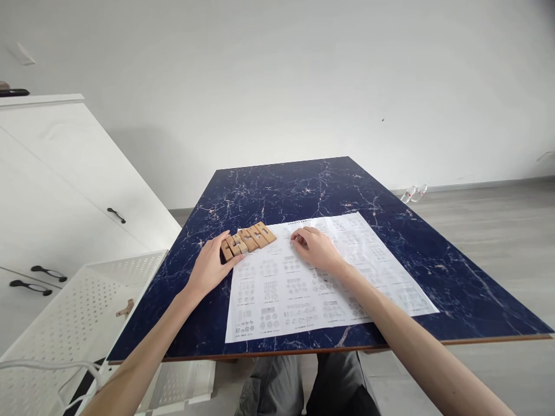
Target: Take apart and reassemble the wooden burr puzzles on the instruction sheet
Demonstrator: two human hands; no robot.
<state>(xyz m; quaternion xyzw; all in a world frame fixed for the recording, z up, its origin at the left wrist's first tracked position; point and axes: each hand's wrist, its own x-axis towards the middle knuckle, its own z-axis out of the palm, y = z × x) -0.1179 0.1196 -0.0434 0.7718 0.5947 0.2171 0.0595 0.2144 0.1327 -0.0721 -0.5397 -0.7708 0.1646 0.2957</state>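
Note:
Flat wooden puzzle pieces (248,239), with cutouts and dark numbers, lie side by side in a slanted row across the upper left edge of a printed paper sheet (277,271). My left hand (211,263) is closed around the near left end of the row, thumb on the near side and fingers on the far side. To the right, my right hand (315,247) rests on the sheet, apart from the pieces. Its fingers are curled inward with the tips pressed together; whether anything small is inside is hidden.
The sheet lies on a dark blue marbled table (281,190). Left of it stand a white cabinet (78,190) with black handles and a white perforated rack (56,312) holding a small wooden piece (125,308). White cables (52,364) run at lower left. Clear bottles (414,193) are on the floor.

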